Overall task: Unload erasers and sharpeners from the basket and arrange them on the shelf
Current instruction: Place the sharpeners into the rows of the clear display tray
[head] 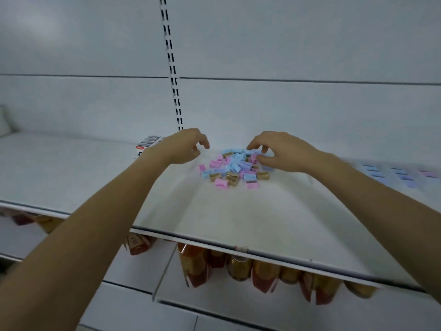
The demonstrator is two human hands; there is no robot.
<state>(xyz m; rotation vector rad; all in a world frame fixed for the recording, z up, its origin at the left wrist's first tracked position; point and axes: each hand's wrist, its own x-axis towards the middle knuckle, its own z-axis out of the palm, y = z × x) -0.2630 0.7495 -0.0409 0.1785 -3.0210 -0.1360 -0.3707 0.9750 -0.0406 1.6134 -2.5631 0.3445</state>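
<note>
Left hand (183, 146) beside sharpener pile (232, 168); right hand (279, 151) touching pile's right edge.

No text can be read anywhere. The small boxes (148, 143) at the back of the shelf (238, 211) carry a red and white label, but its print is too blurred. The labels on the bottles (195, 266) below are blurred too
</note>
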